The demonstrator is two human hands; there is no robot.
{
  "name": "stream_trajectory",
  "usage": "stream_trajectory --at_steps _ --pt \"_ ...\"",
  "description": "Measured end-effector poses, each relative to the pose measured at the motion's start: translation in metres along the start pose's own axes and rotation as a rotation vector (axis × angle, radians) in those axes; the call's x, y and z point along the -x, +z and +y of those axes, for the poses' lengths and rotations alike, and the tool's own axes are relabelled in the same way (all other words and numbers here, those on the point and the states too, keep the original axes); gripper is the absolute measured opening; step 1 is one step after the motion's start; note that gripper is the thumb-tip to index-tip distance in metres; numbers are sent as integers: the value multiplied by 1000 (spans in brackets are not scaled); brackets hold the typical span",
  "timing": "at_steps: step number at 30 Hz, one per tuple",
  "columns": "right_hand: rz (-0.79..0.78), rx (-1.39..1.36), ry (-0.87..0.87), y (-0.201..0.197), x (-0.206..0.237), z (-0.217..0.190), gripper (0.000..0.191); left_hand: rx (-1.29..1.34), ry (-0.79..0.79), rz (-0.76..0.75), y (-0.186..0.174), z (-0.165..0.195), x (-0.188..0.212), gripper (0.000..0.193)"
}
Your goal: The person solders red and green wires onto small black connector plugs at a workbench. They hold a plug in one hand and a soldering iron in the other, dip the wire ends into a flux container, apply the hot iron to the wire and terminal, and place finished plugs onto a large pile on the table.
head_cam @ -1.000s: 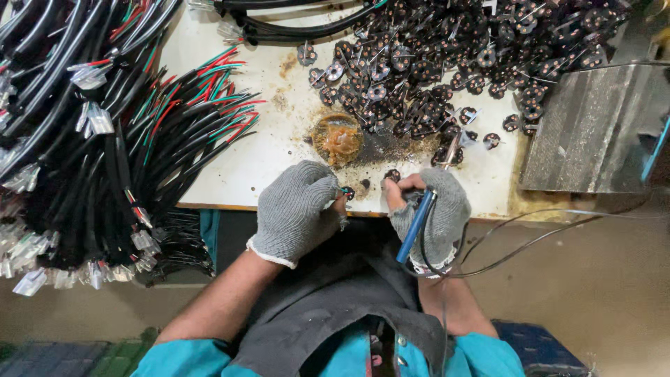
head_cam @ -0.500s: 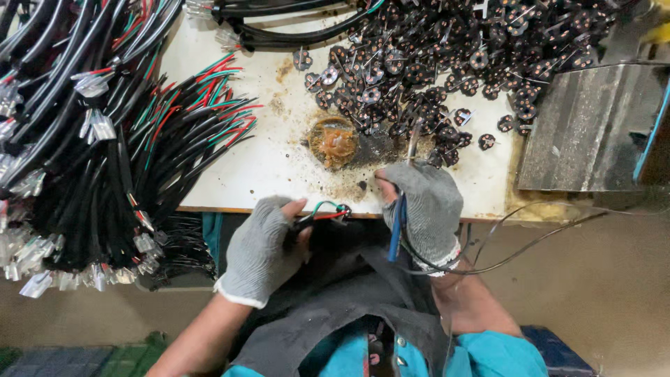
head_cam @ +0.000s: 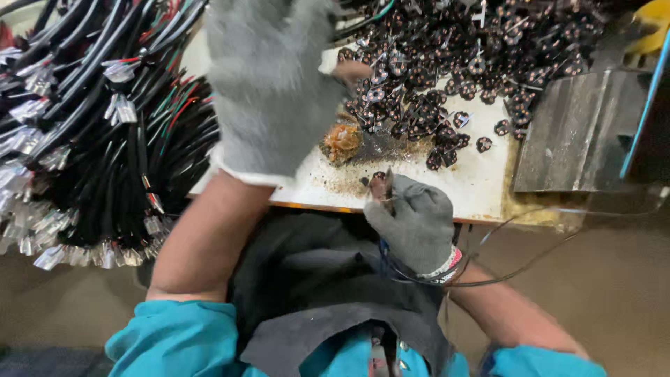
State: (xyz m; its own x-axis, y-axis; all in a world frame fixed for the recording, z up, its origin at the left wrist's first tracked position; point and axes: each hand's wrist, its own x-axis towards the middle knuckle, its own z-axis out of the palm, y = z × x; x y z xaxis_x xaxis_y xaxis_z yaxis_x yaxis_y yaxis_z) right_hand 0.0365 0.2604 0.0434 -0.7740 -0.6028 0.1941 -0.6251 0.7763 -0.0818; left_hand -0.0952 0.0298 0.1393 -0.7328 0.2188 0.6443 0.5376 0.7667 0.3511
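The left hand, in its grey glove, has risen from the table edge toward the pile of dark round parts, fingers spread and empty, while the right hand stays closed around 1 small part near the edge.

white tags on black cables

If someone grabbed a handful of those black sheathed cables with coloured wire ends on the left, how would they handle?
The black sheathed cables would probably be floppy: they drape and sag over the edge of the white table. Being piled and crossed, they would likely tangle and drag neighbours along. Their smooth sheaths may slip somewhat.
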Motion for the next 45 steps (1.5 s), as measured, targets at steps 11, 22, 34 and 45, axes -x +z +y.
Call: stream_trajectory --at_steps 11,22,34,45 --pt "265 -354 357 25 -13 -21 13 -454 -323 -109 -33 -55 169 18" --pt "167 -265 389 21 -22 -22 18 -563 -460 -393 -62 -90 159 38" --pt "182 -275 350 17 -25 -21 13 -507 -463 -339 -69 -97 175 23" --pt "301 -594 473 27 2 -24 15 583 -722 -249 -91 -53 192 45"
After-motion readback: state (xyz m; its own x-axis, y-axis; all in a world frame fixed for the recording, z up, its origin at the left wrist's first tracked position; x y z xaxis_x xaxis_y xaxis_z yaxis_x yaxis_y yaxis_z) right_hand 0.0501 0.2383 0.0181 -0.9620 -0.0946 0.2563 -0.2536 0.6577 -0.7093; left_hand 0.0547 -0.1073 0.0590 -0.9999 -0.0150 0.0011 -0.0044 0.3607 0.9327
